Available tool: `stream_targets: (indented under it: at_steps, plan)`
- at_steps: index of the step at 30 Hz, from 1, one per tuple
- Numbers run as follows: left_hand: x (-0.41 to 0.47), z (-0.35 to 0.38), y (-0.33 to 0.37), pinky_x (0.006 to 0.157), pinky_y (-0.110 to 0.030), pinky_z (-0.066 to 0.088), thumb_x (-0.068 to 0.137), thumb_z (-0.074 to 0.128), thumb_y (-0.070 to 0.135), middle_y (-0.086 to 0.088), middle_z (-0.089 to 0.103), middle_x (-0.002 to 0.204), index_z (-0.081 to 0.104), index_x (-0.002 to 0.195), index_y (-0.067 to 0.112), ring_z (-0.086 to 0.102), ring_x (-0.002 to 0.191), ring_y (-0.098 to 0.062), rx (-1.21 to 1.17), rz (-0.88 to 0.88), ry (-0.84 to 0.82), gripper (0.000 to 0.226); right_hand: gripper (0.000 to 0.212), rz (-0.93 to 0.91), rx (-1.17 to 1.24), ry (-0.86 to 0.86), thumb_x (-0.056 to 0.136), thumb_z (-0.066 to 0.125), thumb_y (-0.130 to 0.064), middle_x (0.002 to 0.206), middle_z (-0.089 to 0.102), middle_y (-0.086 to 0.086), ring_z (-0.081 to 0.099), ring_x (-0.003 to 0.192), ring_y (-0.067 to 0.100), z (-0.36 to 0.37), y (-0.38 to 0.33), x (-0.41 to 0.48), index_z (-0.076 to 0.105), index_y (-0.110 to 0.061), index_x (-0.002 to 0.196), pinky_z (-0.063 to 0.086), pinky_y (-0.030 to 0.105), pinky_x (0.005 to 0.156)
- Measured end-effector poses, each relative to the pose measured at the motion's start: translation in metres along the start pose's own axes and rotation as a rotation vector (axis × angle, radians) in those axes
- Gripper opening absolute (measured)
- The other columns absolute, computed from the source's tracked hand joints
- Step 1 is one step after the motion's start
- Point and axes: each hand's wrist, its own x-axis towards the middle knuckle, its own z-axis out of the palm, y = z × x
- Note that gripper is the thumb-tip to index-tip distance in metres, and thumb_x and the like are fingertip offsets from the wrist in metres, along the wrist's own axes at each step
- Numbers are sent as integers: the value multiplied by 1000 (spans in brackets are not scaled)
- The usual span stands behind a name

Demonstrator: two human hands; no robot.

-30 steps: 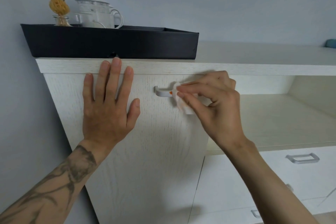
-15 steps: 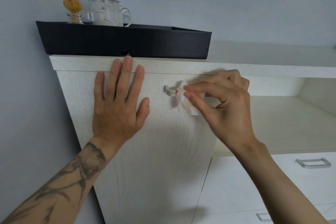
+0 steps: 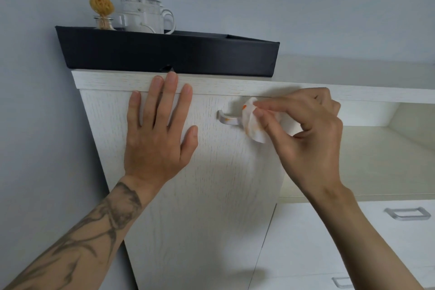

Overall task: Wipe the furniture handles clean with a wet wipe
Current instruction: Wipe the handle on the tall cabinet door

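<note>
**A:** Where is the wipe?

**B:** On the door handle (image 3: 227,119). The right hand (image 3: 308,139) pinches the wet wipe (image 3: 253,125) between thumb and fingertips, over the door handle's right end. Left of the door handle, the left hand (image 3: 157,139) lies flat and spread on the cabinet door (image 3: 211,195), gripping nothing.

**A:** What could go wrong?

**B:** Orange smears show on the wet wipe and the door handle's bare left part. A dirty fold may spread them. The pinch looks light, so the wet wipe may slip. The drawer handle (image 3: 408,214), below and right of the door handle, awaits cleaning.
</note>
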Motion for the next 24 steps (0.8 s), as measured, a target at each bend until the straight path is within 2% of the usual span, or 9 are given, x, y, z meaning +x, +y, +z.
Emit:
stream_targets:
  at_steps: [3,6,10,14,19,21,24]
  plan:
    - [0,0,0,134,-53,1,112,33,43,-13,7,176,4,172,16,-8,166,-25,4,3,6,72,11,-93,-25,-13,103,72,-25,104,74,-20,58,106,12,10,-13,5,79,-34,103,33,37,97]
    - [-1,0,0,134,-54,2,112,35,42,-14,8,176,4,172,15,-7,166,-26,3,5,11,72,13,-133,-71,-86,103,69,-23,108,75,-13,62,107,18,23,-19,0,81,-26,106,30,33,99]
    - [0,1,0,134,-53,1,112,36,42,-13,6,176,3,172,16,-8,166,-26,11,7,4,74,10,-95,-49,-23,95,76,-27,109,78,-12,67,104,19,26,-14,-11,84,-22,101,33,41,101]
    - [0,1,0,134,-52,-1,112,33,44,-12,5,176,1,172,17,-9,166,-25,1,1,-2,73,10,-102,-76,10,95,83,-33,103,78,-9,68,100,22,35,-18,-8,84,-23,99,30,41,100]
    - [0,1,0,134,-52,0,112,34,43,-13,7,176,2,172,17,-9,166,-25,5,5,4,73,7,-103,-70,11,97,80,-32,96,77,-12,64,98,21,35,-17,-6,85,-27,96,28,38,99]
    - [-1,2,0,134,-52,-1,112,33,43,-13,7,176,2,172,17,-9,166,-25,7,4,6,73,6,-80,-61,24,97,81,-32,95,77,-13,63,98,21,35,-19,-7,85,-27,95,30,40,98]
    - [-1,2,0,134,-53,0,112,34,43,-14,9,175,2,172,17,-9,166,-25,7,1,7,73,6,-23,-75,25,96,80,-31,90,74,-13,59,98,20,42,-28,-5,83,-27,91,28,37,97]
